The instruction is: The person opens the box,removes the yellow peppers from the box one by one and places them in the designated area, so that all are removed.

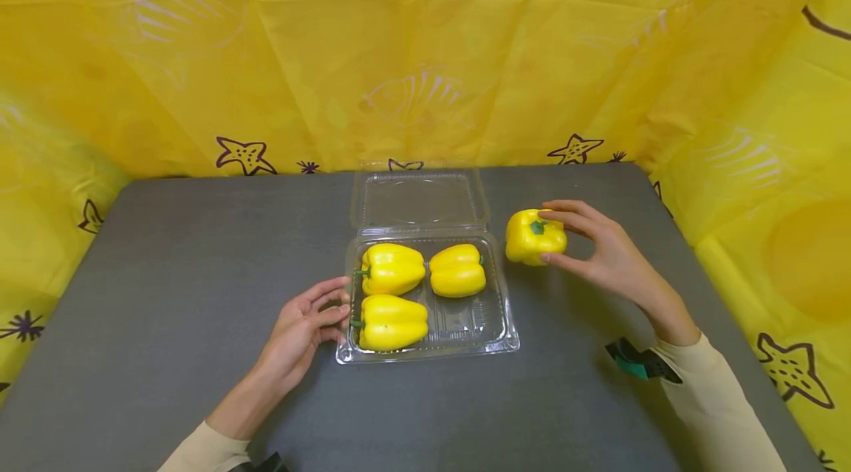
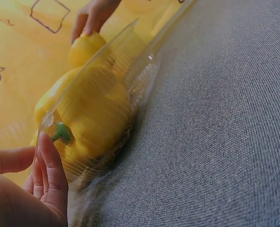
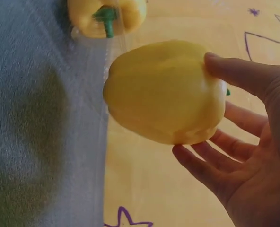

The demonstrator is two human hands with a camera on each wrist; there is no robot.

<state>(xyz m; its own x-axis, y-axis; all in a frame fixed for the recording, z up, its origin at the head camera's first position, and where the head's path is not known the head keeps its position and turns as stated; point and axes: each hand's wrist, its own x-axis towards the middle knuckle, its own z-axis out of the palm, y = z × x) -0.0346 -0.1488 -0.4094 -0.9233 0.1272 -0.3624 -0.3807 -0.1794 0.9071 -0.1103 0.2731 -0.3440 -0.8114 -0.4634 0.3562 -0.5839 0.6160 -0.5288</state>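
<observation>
A clear plastic clamshell container lies with its lid folded back. Three yellow bell peppers sit in it: one at the back left, one at the front left and one at the back right. My left hand pinches the container's left rim between thumb and fingers, as the left wrist view shows up close. Right of the container, my right hand grips another yellow bell pepper around its stem end, with the thumb on one side and fingers on the other.
The container rests on a grey cloth-covered table. A yellow curtain with drawn starfish and fish hangs behind the table and along both sides. A dark strap is at the right sleeve.
</observation>
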